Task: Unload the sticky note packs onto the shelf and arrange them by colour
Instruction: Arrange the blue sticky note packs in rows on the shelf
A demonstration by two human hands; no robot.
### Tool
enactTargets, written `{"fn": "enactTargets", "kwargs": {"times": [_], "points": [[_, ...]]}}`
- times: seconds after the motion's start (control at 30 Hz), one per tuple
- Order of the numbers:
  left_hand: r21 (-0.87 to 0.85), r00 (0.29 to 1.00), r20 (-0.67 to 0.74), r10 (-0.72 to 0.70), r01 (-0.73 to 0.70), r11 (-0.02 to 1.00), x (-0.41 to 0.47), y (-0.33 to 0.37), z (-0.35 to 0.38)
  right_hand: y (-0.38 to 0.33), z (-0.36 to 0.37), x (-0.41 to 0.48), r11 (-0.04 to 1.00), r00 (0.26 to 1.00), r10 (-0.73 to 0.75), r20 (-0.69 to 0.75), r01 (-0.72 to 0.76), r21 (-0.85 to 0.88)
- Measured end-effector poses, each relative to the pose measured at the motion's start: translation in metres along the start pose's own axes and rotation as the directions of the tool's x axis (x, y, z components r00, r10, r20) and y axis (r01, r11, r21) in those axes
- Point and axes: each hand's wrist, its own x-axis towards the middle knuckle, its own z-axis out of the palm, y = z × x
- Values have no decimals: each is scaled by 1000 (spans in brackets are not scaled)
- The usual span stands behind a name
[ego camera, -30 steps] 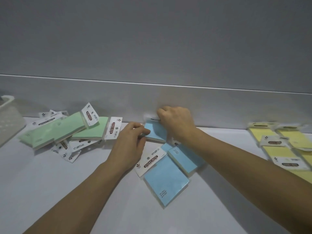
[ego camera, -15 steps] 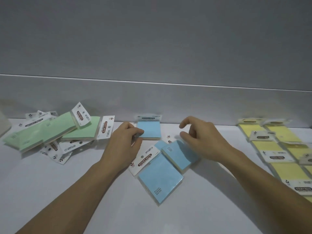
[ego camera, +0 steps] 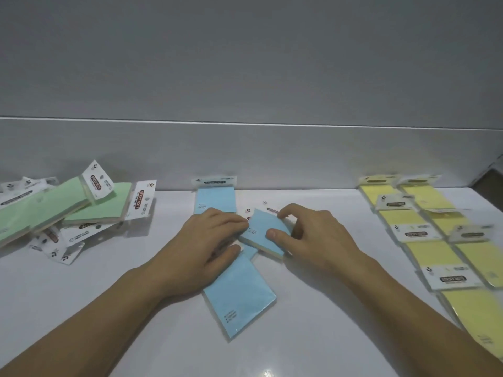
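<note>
Centre frame: the right hand pinches the upper blue pack, and the left hand lies flat on the lower blue pack. A careless pull could skew both.

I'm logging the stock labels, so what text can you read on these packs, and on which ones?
"STICKY NOTE": top green header card.
"STICKY NOTE": second green header card.
"STICKY NOTE": near yellow header card.
Too blurred to read: rear blue header card, other yellow headers.
Too small: print on the near blue pack.
Header mostly hidden: middle blue pack, pinched by the right hand.
</note>
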Motion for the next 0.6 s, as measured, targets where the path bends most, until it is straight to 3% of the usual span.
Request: {"fn": "enactTargets", "kwargs": {"times": [0.27,0.43,0.6], "points": [[-81,1000,31,6,-3,997,-2,8,-2,12,-9,3,963,1000,17,-13,-13,270],[-93,997,57,56,-51,994,-6,17,-6,10,-12,0,982,996,-44,73,29,187],[-121,999,23,43,-40,992,-6,24,-8,11,-14,1,969,992,-54,113,25,244]]}}
